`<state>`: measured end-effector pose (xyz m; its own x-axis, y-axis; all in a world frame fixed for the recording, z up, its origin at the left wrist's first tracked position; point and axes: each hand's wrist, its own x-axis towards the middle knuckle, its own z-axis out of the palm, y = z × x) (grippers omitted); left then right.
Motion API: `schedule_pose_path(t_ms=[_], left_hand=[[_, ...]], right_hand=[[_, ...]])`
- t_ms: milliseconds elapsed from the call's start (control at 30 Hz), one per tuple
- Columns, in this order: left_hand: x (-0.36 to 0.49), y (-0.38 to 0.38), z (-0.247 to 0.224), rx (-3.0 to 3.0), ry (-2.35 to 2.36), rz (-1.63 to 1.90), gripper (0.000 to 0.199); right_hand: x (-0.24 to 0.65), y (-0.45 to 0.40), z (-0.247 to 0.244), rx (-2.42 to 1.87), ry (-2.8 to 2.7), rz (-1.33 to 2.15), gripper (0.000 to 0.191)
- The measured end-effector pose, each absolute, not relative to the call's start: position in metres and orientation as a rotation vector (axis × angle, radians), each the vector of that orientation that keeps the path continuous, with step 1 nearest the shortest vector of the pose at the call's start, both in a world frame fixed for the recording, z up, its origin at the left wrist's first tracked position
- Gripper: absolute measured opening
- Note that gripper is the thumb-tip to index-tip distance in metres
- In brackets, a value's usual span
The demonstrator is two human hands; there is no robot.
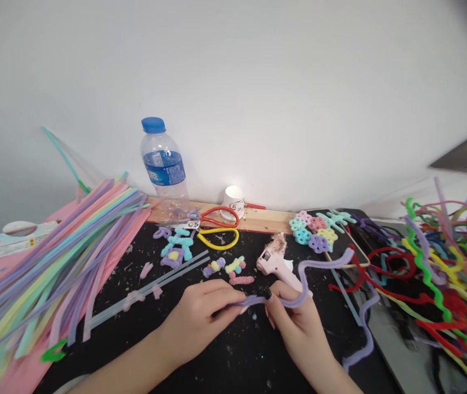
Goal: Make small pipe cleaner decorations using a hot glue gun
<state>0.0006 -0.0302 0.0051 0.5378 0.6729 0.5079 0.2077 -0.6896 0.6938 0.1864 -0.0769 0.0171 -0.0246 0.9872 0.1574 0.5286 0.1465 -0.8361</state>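
Note:
A purple pipe cleaner stretches between my two hands over the black mat. My left hand pinches one part of it, where the strands lie side by side. Just to the right, my right hand grips it between thumb and fingers, and a wavy length runs up and right from there. Behind my right hand lies a pink glue gun with a stained nozzle. Small pastel pipe cleaner pieces rest beyond my fingers. Scissors with red and yellow handles lie farther back.
Straight pastel pipe cleaners are heaped at the left. A water bottle and a paper cup stand by the wall. Clear glue sticks lie left of centre, flower shapes back right, and tangled bright pipe cleaners far right.

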Motion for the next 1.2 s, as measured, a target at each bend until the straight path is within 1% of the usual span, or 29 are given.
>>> schedule_pose_path(t_ms=[400, 700, 867, 1200], left_hand=[[0.0006, -0.0297, 0.0073, 2.183, 0.705, 0.966, 0.012], [0.0009, -0.0302, 0.0099, 2.142, 0.685, 1.017, 0.012], [0.0006, -0.0306, 0.0089, 2.137, 0.693, 0.986, 0.012], [0.0000, -0.0302, 0.0083, 2.154, 0.691, 0.931, 0.013]], right_hand=[[0.1858, -0.0775, 0.0200, -1.455, -1.665, 0.748, 0.031], [0.1865, -0.0762, 0.0193, -1.470, -1.656, 0.739, 0.030], [0.1855, -0.0766, 0.0185, -1.461, -1.647, 0.727, 0.029], [0.1852, -0.0763, 0.0158, -1.462, -1.679, 0.758, 0.013]])
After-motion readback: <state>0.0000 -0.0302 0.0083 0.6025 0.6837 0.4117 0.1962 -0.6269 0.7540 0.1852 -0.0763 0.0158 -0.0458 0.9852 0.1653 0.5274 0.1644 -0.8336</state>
